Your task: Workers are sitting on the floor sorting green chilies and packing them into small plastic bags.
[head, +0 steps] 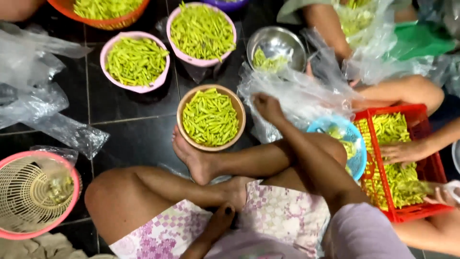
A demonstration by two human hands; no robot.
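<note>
My right hand (pixel 266 106) reaches forward over my crossed legs. Its fingers are curled shut at the edge of a crumpled clear plastic bag (pixel 302 98). Just left of it stands a tan bowl (pixel 183 109) filled with green pods. My left hand (pixel 221 219) lies low in my lap against a patterned cloth; only a dark-nailed finger shows, and I cannot see what it holds. A blue basket (pixel 318 125) with a few pods sits behind my right knee.
Two pink bowls (pixel 106 53) (pixel 201 61), an orange bowl (pixel 100 23) and a steel bowl (pixel 278 38) hold pods on the dark tiled floor. Another person's hand (pixel 405 151) rests in a red crate (pixel 424 110) of pods. A pink sieve basket (pixel 14 230) sits at left.
</note>
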